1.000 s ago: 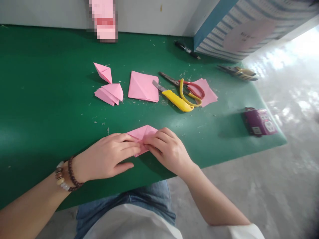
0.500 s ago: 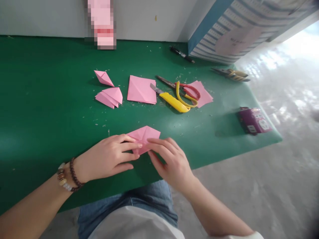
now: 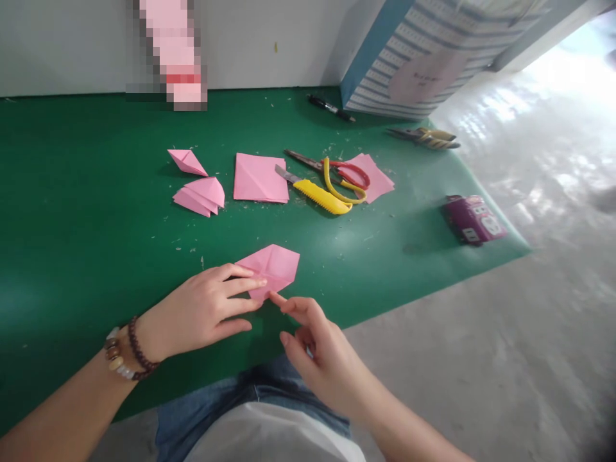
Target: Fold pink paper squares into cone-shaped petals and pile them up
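Note:
A creased piece of pink paper (image 3: 279,264) lies on the green table, close to its near edge. My left hand (image 3: 212,305) rests flat with its fingers apart, the fingertips pressing on the paper's left part and covering some of it. At the paper's lower edge, the index fingertip of my right hand (image 3: 310,340) touches the sheet. The other right fingers are curled loosely, the thumb stands away from them, and nothing shows in that hand.
Beyond the paper lie two folded pink pieces (image 3: 199,196), a pink paper stack (image 3: 260,179), a yellow-handled knife (image 3: 322,196), scissors (image 3: 346,183) and more pink paper (image 3: 382,179). Farther right are a pen (image 3: 332,109), pliers (image 3: 426,136), a striped bag (image 3: 409,64) and a purple box (image 3: 474,220).
My right hand has drawn back from the paper's middle to its lower edge, with the index finger extended. My left hand stays on the paper. The camera view has shifted slightly.

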`<act>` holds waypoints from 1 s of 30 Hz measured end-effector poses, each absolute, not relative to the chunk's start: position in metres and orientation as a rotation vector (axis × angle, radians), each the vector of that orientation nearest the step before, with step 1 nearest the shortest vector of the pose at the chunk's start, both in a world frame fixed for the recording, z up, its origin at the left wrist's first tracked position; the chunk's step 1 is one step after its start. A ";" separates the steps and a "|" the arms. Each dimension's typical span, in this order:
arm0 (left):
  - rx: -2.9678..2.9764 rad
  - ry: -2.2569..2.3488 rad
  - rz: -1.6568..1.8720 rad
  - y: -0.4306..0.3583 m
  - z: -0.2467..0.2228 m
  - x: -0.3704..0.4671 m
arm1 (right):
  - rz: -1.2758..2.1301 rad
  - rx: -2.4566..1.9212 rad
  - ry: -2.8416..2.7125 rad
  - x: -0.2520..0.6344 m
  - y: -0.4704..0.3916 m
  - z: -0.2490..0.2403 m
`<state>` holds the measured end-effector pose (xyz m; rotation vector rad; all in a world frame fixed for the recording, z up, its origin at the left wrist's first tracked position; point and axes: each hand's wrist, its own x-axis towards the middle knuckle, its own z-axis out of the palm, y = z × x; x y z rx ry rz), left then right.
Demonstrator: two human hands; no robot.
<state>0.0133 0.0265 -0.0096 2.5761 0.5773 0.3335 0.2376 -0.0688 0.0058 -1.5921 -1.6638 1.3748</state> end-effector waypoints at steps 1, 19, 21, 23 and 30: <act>2.579 0.574 0.327 0.027 -0.010 0.013 | 1.367 -1.608 -1.645 0.240 -0.068 0.006; 2.660 0.436 0.440 0.033 -0.014 0.011 | 0.372 -1.401 -2.133 0.299 -0.009 -0.015; 2.667 0.416 0.457 0.035 -0.016 0.009 | 0.298 -1.224 -2.337 0.303 0.007 -0.016; 2.668 0.415 0.443 0.036 -0.018 0.008 | 0.259 -1.087 -2.453 0.305 0.018 -0.016; 2.560 0.408 0.397 0.039 -0.020 0.003 | 0.184 -0.942 -2.542 0.306 0.021 -0.012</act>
